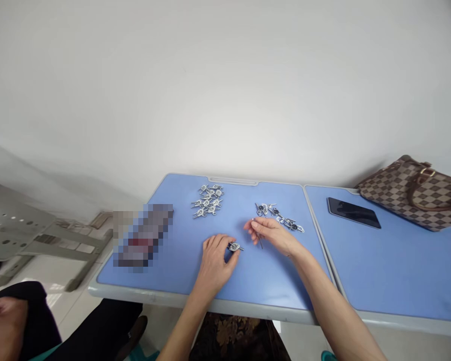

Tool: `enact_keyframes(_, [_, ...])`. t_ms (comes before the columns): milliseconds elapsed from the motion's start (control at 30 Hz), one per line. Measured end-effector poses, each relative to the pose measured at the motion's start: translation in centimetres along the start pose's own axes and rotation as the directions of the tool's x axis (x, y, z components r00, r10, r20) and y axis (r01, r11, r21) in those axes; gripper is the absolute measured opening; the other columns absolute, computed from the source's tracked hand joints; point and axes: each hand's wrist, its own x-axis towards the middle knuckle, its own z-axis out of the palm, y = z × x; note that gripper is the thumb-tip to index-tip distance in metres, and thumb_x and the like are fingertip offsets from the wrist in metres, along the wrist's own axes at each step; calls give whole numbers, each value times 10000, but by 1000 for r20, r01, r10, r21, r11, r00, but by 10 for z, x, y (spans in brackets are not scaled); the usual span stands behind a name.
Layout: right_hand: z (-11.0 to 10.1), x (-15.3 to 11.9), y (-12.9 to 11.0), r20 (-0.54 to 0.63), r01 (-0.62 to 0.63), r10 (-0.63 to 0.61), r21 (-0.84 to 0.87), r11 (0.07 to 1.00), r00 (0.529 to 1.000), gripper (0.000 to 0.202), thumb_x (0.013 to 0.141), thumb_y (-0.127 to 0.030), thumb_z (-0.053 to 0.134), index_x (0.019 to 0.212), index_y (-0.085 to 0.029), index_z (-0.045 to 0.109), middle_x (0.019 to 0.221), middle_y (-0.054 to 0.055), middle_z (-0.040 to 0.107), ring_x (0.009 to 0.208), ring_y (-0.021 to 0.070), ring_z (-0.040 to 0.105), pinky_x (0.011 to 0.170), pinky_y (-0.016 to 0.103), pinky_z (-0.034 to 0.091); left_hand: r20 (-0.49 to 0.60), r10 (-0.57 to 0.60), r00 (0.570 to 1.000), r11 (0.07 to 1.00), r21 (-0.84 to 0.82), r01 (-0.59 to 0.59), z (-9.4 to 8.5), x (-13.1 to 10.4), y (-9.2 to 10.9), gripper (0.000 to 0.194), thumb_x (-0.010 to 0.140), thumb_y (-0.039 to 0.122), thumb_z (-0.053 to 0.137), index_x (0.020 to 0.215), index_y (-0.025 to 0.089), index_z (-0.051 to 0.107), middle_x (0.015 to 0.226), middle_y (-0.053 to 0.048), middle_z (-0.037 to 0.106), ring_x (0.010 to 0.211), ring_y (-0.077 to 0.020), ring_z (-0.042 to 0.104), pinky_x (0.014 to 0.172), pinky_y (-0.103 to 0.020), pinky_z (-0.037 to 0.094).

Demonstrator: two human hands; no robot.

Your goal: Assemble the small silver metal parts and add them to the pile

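My left hand (pixel 217 258) rests on the blue table, its thumb and fingers closed round a small metal part (pixel 234 246) with a rod sticking out to the right. To the right, my right hand (pixel 267 232) is just above the table, its fingers pinching a thin metal pin (pixel 260 242) that points down. Beyond my left hand lies a cluster of silver metal parts (pixel 208 200). Another loose group of parts (pixel 276 212), some with black round pieces, lies just past my right hand, which partly hides it.
A black phone (pixel 354 212) and a checkered handbag (pixel 417 193) are on the adjoining right-hand table (pixel 398 271). A pixelated object (pixel 145 238) lies at the left edge. Another person's hand (pixel 5 321) and dark-clothed legs show at lower left. A wall stands behind.
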Motion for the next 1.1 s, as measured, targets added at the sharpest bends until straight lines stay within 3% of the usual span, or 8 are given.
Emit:
enact_keyframes(100, [0, -1, -3, -1, 84, -85, -84, 993, 996, 410, 831, -551, 615, 875, -152, 700, 806, 26, 611, 715, 131, 543, 713, 274, 477, 14, 7, 1000, 1000, 3, -7, -1, 0, 0, 115, 867, 209, 582, 979, 222, 604, 990, -29, 666, 987, -224, 588, 888, -376, 400])
enact_keyframes(167, [0, -2, -4, -42, 134, -143, -179, 975, 989, 406, 833, -555, 614, 855, -161, 710, 783, 10, 598, 647, 111, 509, 646, 251, 451, 33, 7, 999, 1000, -3, -7, -1, 1, 0, 71, 884, 197, 560, 934, 224, 603, 984, -24, 662, 981, -219, 583, 882, -372, 395])
enact_keyframes(267, [3, -3, -3, -78, 167, -183, -173, 971, 980, 399, 841, -550, 605, 864, -159, 681, 699, -14, 569, 530, 94, 496, 552, 240, 429, 58, 5, 998, 1000, -6, -5, -1, 1, -1, 82, 910, 191, 526, 934, 227, 596, 988, -29, 656, 975, -219, 572, 879, -375, 383])
enact_keyframes(400, [12, -6, -3, -57, 239, -255, -205, 949, 965, 319, 896, -479, 568, 909, -169, 641, 746, 7, 611, 623, 129, 602, 641, 263, 499, 68, 14, 998, 1000, 15, -15, 0, 2, -2, 83, 913, 212, 529, 945, 225, 604, 984, -32, 655, 953, -217, 570, 864, -369, 384])
enact_keyframes(533, [20, -10, -5, -16, 311, -335, -333, 890, 942, 233, 947, -385, 511, 917, -186, 627, 860, 18, 618, 646, 115, 608, 668, 256, 496, 69, 21, 997, 1000, 16, -22, -1, 2, -2, 86, 909, 197, 543, 948, 230, 613, 986, -18, 655, 953, -207, 573, 859, -356, 386])
enact_keyframes(933, [22, -8, -3, 75, 392, -400, -426, 815, 914, 168, 976, -272, 487, 928, -192, 626, 872, 15, 605, 671, 109, 590, 667, 244, 461, 78, 60, 995, 997, 32, -63, 0, 0, -5, 104, 917, 174, 556, 977, 228, 622, 1019, -20, 653, 958, -207, 567, 854, -358, 393])
enact_keyframes(1100, [24, -10, -4, 107, 441, -449, -488, 754, 887, 133, 964, -207, 508, 947, -200, 640, 894, 20, 628, 789, 132, 595, 744, 256, 451, 65, 76, 995, 997, 25, -78, 0, -1, -6, 115, 927, 195, 560, 1019, 230, 619, 1027, -22, 653, 959, -211, 558, 851, -363, 392])
